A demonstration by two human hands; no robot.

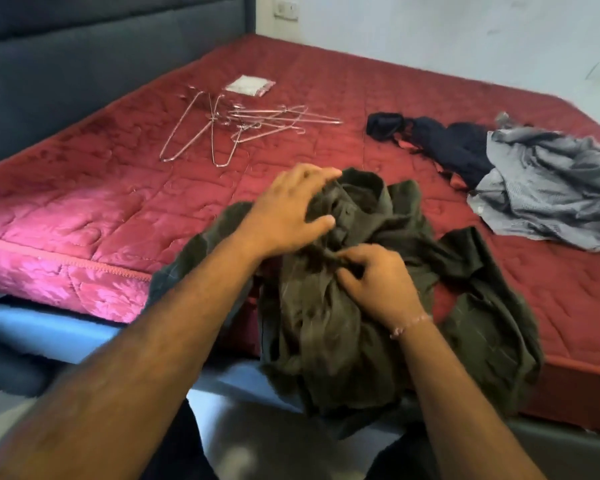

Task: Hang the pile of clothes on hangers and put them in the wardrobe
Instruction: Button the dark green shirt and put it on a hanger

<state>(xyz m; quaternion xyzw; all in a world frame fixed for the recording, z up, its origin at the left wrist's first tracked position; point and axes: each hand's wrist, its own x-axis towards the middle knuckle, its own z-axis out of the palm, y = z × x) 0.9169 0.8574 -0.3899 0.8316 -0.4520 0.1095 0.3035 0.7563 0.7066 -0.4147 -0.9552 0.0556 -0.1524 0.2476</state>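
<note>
Olive shirt (378, 306) lies crumpled on the red mattress (84, 202); left hand (288, 216) rests flat on it, right hand (378, 282) seemingly pinches its fabric.

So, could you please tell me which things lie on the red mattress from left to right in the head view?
Thin metal wire hangers → crumpled olive-green shirt → dark navy garment → crumpled grey shirt.
</note>
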